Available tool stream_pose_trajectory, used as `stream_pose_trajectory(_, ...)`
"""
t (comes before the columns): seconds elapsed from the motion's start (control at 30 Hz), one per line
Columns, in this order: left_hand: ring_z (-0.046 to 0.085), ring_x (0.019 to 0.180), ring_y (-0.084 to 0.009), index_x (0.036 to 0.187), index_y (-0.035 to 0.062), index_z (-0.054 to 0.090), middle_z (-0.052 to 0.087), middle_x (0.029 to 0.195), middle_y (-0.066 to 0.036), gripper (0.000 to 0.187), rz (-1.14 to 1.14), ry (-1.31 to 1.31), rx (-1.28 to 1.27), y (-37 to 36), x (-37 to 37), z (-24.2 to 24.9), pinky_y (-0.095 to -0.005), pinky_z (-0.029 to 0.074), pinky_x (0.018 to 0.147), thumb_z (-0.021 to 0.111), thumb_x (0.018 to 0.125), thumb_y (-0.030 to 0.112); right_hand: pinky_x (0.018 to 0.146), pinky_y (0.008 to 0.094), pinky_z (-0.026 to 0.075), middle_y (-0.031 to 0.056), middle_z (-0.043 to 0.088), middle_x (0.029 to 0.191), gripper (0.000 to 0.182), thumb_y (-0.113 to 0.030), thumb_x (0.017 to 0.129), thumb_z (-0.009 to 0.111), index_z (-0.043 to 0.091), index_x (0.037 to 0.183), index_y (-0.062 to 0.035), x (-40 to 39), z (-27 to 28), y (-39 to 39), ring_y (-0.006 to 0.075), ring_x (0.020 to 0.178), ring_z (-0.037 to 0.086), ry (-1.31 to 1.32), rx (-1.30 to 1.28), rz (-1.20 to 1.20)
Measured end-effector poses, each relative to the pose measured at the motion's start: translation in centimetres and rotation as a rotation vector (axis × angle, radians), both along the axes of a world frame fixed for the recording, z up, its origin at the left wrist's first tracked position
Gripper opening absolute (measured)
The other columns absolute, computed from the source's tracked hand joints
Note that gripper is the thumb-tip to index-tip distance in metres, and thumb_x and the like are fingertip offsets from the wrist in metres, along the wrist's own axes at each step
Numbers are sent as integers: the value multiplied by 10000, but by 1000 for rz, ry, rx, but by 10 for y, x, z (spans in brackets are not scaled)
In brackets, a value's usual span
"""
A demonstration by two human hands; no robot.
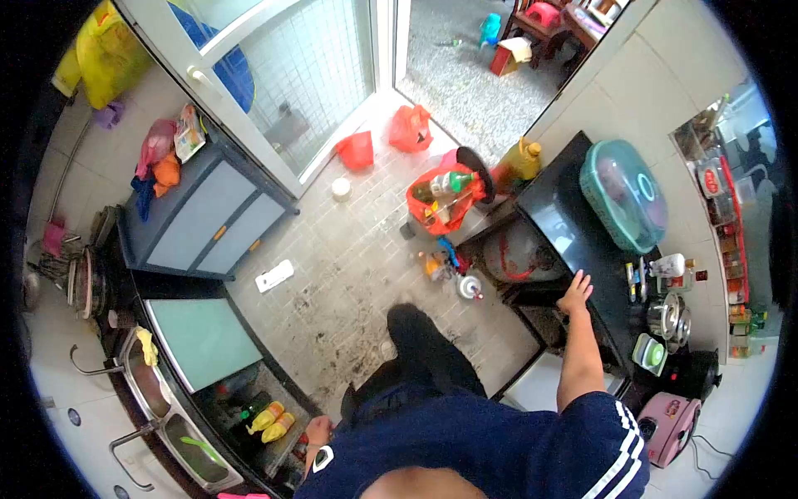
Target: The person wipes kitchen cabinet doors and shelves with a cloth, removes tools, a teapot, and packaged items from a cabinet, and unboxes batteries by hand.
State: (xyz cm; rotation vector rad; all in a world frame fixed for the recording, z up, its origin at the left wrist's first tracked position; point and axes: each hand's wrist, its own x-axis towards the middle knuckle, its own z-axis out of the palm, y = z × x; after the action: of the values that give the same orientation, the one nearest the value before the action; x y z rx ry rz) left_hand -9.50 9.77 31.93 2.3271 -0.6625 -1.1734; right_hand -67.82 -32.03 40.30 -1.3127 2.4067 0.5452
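My right hand (pixel 575 293) rests at the edge of the black countertop (pixel 559 218), its fingers spread and nothing in them. Below it is an open space under the counter. My left hand (pixel 319 430) is low by my side, close to the edge of the open lower cabinet (pixel 274 378); its fingers are turned away and too small to make out. Beside that hand, two yellow bottles (pixel 272 422) lie in the cabinet. A frosted glass cabinet door (pixel 202 339) is just beyond them.
A red-bagged bin (pixel 432 218) full of bottles stands on the tiled floor ahead. A white pump bottle (pixel 470 288) and a white box (pixel 274 276) are on the floor. A grey cabinet (pixel 204 212) stands left, a double sink (pixel 179 416) lower left. A teal covered basket (pixel 623 195) sits on the counter.
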Motion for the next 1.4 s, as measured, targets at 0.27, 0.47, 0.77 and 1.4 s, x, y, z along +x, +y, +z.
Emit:
stream_pose_trajectory(0.27,588,636,-164,759,25,596,607,633,-83,231,-713,-243,115,-56,88,-17,-340,440,570,514,778,240,1057,427,45,254,0,1382,1015,-15,586,627,-65,1327,13,-3,-9,3,389,1290,-15,-14,-127,27)
stream_pose_trajectory(0.47,573,644,-197,717,24,571,599,683,-104,218,-377,388,238,-166,170,-11,-358,427,558,505,781,222,1008,405,256,136,64,1415,917,72,610,550,53,1360,-109,-10,0,-2,371,1273,127,-36,-158,-28)
stream_pose_trajectory(0.77,463,502,-77,781,43,598,578,632,-24,135,-149,112,-26,-528,110,67,-204,347,446,565,783,174,840,399,400,143,502,1171,283,-26,717,538,544,998,-62,76,26,-205,324,1004,504,-107,-915,128)
stream_pose_trajectory(1.4,604,638,-243,881,19,572,604,682,-148,318,-1376,132,304,-1006,-89,-158,-351,455,596,462,850,316,1019,463,106,188,154,1389,849,-171,657,639,151,1335,-24,115,-11,-327,361,1289,110,209,-403,-265)
